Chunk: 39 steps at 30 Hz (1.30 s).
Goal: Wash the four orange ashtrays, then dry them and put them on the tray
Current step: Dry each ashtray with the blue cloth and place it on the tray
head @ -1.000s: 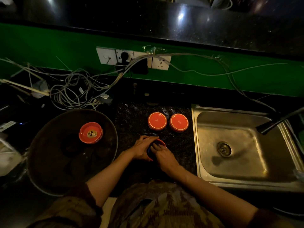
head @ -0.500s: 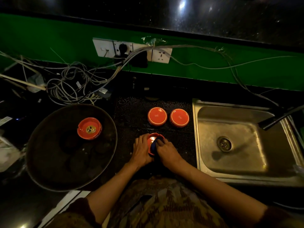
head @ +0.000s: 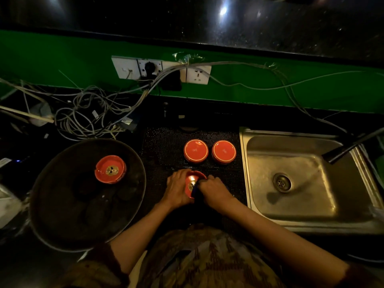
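1. left hand [head: 178,189]: grip curled round an orange ashtray [head: 191,185], tilted on its edge over the black mat [head: 164,146].
2. right hand [head: 215,191]: grip closed on a dark blue cloth [head: 195,191] pressed into that ashtray.
3. two ashtrays [head: 196,150] [head: 224,151]: upside down, side by side on the mat, beside the sink [head: 291,221].
4. fourth ashtray [head: 110,169]: upright on the round tray [head: 62,215], left on the worktop.

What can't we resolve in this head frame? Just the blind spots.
- Ashtray in the hands: head view, left hand and right hand cover most of it.
- Dark blue cloth: mostly under the right hand; its extent is unclear.
- Two ashtrays on the mat: upside down, insides hidden; wet or dry unreadable.
- Faucet: base lost in darkness at the right edge.
- Tray: surface too dark to read.
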Each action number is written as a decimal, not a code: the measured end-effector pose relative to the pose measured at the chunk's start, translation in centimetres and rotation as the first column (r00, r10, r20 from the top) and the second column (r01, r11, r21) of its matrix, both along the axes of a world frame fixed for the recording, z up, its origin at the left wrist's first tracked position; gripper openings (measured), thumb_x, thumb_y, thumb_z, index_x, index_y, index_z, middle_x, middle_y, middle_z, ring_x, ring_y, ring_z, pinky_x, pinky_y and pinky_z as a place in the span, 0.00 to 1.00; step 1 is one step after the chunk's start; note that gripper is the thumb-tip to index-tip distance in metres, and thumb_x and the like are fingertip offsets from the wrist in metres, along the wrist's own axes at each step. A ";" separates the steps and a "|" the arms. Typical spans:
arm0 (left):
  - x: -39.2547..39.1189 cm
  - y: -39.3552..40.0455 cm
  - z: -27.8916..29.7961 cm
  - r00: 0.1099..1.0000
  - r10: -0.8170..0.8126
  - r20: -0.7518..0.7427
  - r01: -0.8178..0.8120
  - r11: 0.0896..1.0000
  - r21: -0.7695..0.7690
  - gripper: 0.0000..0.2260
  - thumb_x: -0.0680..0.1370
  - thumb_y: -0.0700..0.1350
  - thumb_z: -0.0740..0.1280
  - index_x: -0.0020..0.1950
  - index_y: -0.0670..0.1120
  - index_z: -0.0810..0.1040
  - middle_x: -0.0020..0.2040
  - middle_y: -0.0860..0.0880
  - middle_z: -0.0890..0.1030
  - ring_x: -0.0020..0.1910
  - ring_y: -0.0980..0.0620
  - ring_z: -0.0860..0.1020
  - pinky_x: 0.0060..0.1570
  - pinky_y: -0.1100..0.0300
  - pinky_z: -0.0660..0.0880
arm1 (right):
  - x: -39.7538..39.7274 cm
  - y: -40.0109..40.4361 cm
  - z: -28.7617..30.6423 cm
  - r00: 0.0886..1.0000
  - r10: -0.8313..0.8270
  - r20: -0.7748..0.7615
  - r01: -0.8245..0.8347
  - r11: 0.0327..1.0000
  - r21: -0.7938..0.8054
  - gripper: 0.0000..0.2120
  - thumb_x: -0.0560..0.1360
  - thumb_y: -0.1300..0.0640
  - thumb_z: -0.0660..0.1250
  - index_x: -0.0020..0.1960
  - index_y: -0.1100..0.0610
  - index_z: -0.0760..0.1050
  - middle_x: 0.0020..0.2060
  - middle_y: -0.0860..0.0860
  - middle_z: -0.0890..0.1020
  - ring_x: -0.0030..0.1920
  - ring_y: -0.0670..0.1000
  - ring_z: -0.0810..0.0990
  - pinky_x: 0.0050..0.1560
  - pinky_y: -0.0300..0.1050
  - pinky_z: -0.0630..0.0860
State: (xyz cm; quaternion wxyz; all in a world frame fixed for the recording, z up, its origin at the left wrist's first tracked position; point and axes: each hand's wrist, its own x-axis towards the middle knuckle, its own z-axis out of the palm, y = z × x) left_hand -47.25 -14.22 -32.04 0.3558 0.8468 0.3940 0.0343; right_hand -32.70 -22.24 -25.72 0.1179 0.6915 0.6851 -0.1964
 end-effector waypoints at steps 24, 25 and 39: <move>0.7 -0.8 0.2 0.997 -0.019 0.077 0.026 0.996 -0.090 0.46 0.62 0.46 0.77 0.76 0.42 0.59 0.73 0.43 0.64 0.69 0.42 0.65 0.69 0.57 0.61 | -0.8 0.0 -0.7 0.995 0.045 0.091 -0.045 0.999 0.007 0.17 0.72 0.61 0.63 0.61 0.60 0.73 0.60 0.56 0.76 0.59 0.60 0.72 0.51 0.53 0.69; 0.6 -0.6 0.2 0.997 -0.027 0.077 0.036 0.993 -0.115 0.47 0.62 0.46 0.76 0.77 0.41 0.59 0.73 0.42 0.63 0.69 0.41 0.65 0.69 0.58 0.60 | -1.0 0.0 -1.3 0.994 0.047 0.100 -0.047 0.999 0.006 0.21 0.72 0.61 0.62 0.65 0.62 0.70 0.63 0.58 0.74 0.61 0.61 0.71 0.52 0.53 0.69; -0.8 2.3 0.6 0.988 -0.123 0.098 0.137 0.979 -0.151 0.48 0.60 0.60 0.75 0.75 0.42 0.64 0.72 0.43 0.67 0.71 0.47 0.67 0.71 0.49 0.65 | 1.6 -1.0 0.1 0.986 0.067 -0.152 -0.070 0.997 -0.012 0.18 0.78 0.55 0.61 0.67 0.45 0.72 0.60 0.54 0.79 0.60 0.58 0.76 0.57 0.54 0.70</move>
